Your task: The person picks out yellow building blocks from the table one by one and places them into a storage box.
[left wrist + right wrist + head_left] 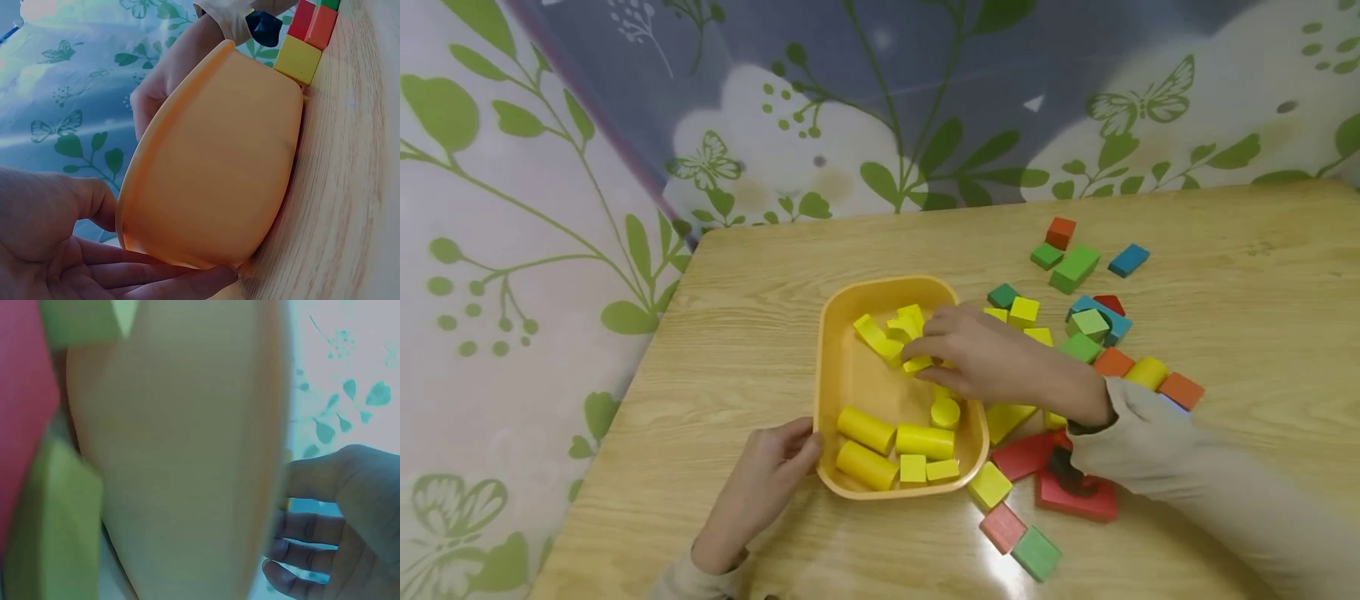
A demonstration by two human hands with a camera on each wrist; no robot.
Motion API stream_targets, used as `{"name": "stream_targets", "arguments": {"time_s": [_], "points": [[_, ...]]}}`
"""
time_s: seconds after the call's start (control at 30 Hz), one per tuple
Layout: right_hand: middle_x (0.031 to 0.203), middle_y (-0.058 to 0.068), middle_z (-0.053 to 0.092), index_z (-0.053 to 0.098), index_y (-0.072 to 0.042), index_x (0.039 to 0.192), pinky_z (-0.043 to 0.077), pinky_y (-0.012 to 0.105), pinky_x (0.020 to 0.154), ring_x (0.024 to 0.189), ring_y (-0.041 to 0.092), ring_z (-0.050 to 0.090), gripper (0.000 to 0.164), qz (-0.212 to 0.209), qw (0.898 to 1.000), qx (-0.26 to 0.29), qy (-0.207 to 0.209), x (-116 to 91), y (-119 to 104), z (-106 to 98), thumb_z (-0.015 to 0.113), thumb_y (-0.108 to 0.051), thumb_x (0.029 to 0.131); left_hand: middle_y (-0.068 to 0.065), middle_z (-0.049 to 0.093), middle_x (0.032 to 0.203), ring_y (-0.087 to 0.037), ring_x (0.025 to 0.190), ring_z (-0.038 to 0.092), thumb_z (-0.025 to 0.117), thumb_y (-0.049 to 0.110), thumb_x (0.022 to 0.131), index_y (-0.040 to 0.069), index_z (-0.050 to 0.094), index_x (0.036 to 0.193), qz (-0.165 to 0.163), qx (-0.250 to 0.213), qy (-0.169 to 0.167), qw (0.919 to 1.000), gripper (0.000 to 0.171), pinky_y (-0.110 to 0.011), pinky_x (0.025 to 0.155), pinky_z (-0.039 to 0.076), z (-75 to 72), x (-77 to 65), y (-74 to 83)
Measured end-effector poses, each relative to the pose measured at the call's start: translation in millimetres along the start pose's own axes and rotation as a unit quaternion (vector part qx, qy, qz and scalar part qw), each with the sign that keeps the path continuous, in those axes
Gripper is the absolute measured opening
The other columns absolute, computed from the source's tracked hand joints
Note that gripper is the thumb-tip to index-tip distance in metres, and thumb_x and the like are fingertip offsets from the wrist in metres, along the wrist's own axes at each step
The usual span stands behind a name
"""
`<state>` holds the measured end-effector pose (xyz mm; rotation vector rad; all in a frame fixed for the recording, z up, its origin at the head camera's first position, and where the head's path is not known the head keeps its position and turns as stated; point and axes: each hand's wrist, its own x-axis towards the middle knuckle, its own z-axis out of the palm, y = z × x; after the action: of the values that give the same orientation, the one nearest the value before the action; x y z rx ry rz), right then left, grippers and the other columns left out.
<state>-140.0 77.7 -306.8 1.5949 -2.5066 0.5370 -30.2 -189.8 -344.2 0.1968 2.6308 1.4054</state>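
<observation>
An orange-yellow plastic tub (pixel 829 375) stands on the table with several yellow blocks inside. Some are cylinders (pixel 867 429), others small cubes (pixel 913 469) and curved pieces. From the left, my left hand (pixel 760 479) holds the tub: in the left wrist view its thumb meets the rim while the fingers lie along the outer wall. My right hand (pixel 973 350) reaches over the tub's right rim. Its thumb and fingertips pinch a small yellow block (pixel 917 365) above the other pieces. In the right wrist view, the tub wall hides most of that block.
Loose blocks lie right of the tub, among them a yellow cube (pixel 990 486), a green block (pixel 1036 553), red arched blocks (pixel 1078 497) and a blue block (pixel 1128 260). A patterned wall (pixel 880 108) rises behind the wooden table (pixel 752 292).
</observation>
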Motion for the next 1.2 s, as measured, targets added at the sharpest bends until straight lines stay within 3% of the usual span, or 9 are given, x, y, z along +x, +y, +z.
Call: {"name": "stream_targets", "arguments": {"time_s": [0.1,0.23,0.4,0.57,0.8,1.2], "points": [[0.094,0.001,0.070,0.072,-0.009,0.106,0.048,0.032,0.075,0.082,0.019,0.056,0.022,-0.016,0.999,-0.001,-0.043,5,-7,9,0.072,-0.018,0.087,-0.015,0.072,0.097,-0.017,0.089,0.069,0.049,0.004,0.096,-0.006,0.065,0.115,0.003,0.003,-0.001,1.0000,0.027,-0.023,0.073,0.058,0.7,-0.2,-0.4],[0.102,0.002,0.070,0.070,-0.011,0.113,0.050,0.038,0.085,0.096,0.021,0.058,0.025,-0.016,0.995,0.013,-0.101,5,-13,13,0.070,-0.019,0.089,-0.014,0.072,0.098,-0.016,0.090,0.068,0.049,0.004,0.096,-0.006,0.065,0.115,0.000,0.012,0.001,0.9999,0.027,-0.024,0.074,0.058,0.1,0.4,0.5],[0.108,0.004,0.067,0.071,-0.012,0.113,0.050,0.041,0.091,0.104,0.023,0.057,0.026,-0.006,0.990,0.025,-0.140,3,-13,15,0.063,-0.007,0.089,-0.014,0.072,0.099,-0.017,0.091,0.069,0.049,0.005,0.096,-0.006,0.064,0.118,-0.013,0.007,0.003,0.9999,0.029,-0.025,0.075,0.058,0.7,0.7,1.1],[0.112,0.006,0.067,0.073,-0.009,0.105,0.050,0.040,0.093,0.106,0.025,0.057,0.029,-0.011,0.988,0.037,-0.148,2,-11,19,0.057,0.005,0.084,-0.014,0.072,0.098,-0.018,0.090,0.069,0.049,0.005,0.096,-0.006,0.064,0.118,-0.014,0.006,0.006,0.9999,0.029,-0.025,0.075,0.058,1.1,0.0,0.9],[0.103,0.001,0.069,0.073,-0.012,0.093,0.052,0.036,0.088,0.099,0.021,0.058,0.029,-0.021,0.988,0.047,-0.147,2,-10,20,0.055,0.008,0.084,-0.015,0.072,0.100,-0.019,0.092,0.069,0.048,0.005,0.097,-0.006,0.063,0.120,-0.009,0.007,0.004,0.9999,0.030,-0.026,0.076,0.059,0.9,0.1,1.5],[0.102,-0.002,0.069,0.074,-0.013,0.096,0.052,0.035,0.088,0.099,0.019,0.058,0.033,-0.007,0.985,0.072,-0.156,-3,-7,14,0.053,0.010,0.087,-0.014,0.072,0.096,-0.017,0.089,0.069,0.048,0.004,0.096,-0.005,0.066,0.115,-0.001,0.019,0.010,0.9998,0.027,-0.026,0.075,0.058,1.8,0.1,1.6]]}}
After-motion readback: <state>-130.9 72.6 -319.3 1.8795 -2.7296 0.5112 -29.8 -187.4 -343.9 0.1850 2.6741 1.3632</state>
